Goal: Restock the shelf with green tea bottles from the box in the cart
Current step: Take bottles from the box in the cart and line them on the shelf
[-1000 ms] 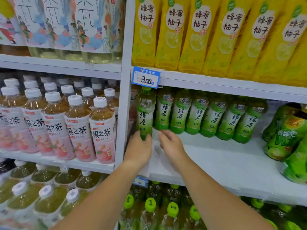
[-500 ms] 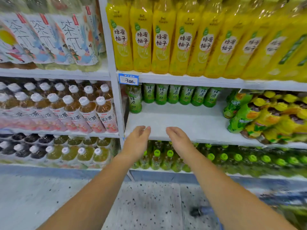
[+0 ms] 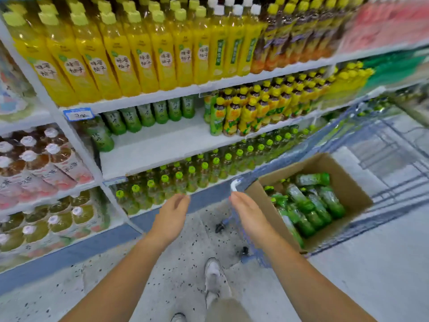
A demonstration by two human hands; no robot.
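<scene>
- hands: left hand (image 3: 171,219) and right hand (image 3: 249,217) hang over the floor, fingers loose, holding nothing.
- green tea bottles (image 3: 311,205) lie jumbled in the cardboard box (image 3: 308,168) inside the cart (image 3: 394,135), just right of the right hand and untouched.
- shelf (image 3: 174,145) carries a short row of the same bottles along its back.
</scene>
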